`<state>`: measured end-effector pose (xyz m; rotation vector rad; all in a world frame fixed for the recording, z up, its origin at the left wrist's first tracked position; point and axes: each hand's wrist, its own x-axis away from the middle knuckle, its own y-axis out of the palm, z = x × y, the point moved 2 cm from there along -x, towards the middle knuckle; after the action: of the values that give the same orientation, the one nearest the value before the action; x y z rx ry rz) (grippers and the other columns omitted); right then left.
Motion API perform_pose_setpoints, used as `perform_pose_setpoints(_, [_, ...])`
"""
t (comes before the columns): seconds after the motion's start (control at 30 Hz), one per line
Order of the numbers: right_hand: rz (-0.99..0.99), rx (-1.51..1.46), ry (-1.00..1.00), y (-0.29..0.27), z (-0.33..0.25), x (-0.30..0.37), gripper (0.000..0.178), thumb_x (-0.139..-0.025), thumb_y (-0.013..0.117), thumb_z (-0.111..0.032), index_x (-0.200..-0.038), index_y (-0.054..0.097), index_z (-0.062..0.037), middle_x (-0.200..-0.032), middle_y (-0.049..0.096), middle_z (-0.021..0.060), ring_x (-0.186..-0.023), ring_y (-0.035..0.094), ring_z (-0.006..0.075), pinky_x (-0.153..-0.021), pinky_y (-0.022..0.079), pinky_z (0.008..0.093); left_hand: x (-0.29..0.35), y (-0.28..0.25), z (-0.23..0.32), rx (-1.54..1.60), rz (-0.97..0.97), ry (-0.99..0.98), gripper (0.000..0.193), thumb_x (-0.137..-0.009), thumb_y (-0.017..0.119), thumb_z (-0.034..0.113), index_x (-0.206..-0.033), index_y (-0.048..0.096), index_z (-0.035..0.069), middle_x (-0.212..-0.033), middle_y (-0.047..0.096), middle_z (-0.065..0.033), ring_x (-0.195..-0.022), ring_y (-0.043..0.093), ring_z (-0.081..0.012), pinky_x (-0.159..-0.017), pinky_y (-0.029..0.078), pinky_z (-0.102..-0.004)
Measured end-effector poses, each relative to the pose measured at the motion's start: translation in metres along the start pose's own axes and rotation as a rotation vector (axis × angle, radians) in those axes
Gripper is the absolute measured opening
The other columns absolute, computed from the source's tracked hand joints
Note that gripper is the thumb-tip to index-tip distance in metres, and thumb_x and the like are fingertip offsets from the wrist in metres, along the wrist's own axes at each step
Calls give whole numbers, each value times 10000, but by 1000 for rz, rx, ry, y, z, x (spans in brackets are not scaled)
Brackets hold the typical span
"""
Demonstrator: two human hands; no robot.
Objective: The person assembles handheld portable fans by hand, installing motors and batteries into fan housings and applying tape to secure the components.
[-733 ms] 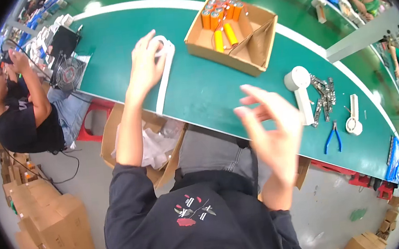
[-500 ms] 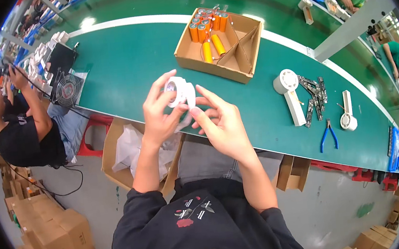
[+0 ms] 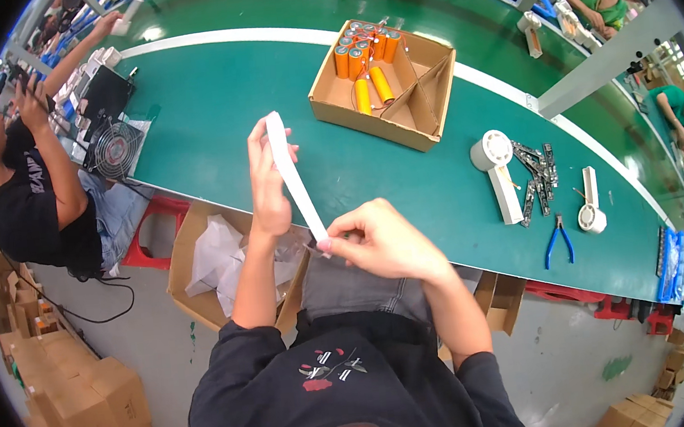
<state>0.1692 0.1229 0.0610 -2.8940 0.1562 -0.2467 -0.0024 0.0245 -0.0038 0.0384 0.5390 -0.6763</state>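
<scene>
My left hand (image 3: 267, 189) holds a roll of white tape (image 3: 274, 126) edge-on, its fingers mostly behind the roll. From it a strip of white tape (image 3: 302, 197) runs taut down to my right hand (image 3: 387, 240). There the thumb and fingers pinch the strip's free end, close above my lap. Both hands are at the near edge of the green table (image 3: 209, 119). Beyond them stands an open cardboard box (image 3: 375, 131) with several orange cylindrical cells (image 3: 356, 64) and two yellow ones (image 3: 381, 84).
On the right lie a white handheld fan (image 3: 505, 189), several dark circuit strips (image 3: 539, 178), blue-handled pliers (image 3: 559, 244) and a smaller white fan (image 3: 592, 216). An open carton (image 3: 189, 290) with white wrapping stands below the left edge. A person (image 3: 27, 194) sits at the left.
My hands have moved apart, the right one down toward my lap, drawing a long strip off the tape roll. The roll has turned edge-on. The person at left has stretched out an arm.
</scene>
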Motion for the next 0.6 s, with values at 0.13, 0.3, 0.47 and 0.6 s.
perform_pose_setpoints(0.13, [558,544,-340,-65,-25,-28,127,-874,683,-75,-939,732,23,-725,694,146,-603,655,178,-580,507,312,2,4,1,444,43,-114,541,-1029,308,368,-1304,487,-62,-1206,512,-137,-1147,537,-263,-971,453,-414])
perform_pose_setpoints(0.3, [634,921,-42,-129,-30,-119,184,-831,700,-109,-890,698,65,-840,689,263,-825,681,447,-744,563,490,9,-3,-7,482,18,-133,698,-1043,339,502,-1425,357,-82,-1050,554,-99,-996,597,-221,-891,491,-366])
perform_pose_setpoints(0.47, [429,1104,276,-145,13,-148,231,-834,652,-131,-988,701,35,-1045,691,275,-993,677,438,-873,558,509,13,13,-17,303,-29,-182,419,-1041,491,318,-1126,616,-73,-1384,407,-136,-918,624,-181,-817,520,-346])
perform_pose_setpoints(0.6, [457,1159,231,-139,12,-148,315,-875,665,-135,-1135,620,36,-995,702,250,-959,691,422,-821,568,500,13,7,3,173,-26,-219,412,-1050,464,357,-1003,669,3,-1323,476,-167,-960,616,-182,-819,501,-334])
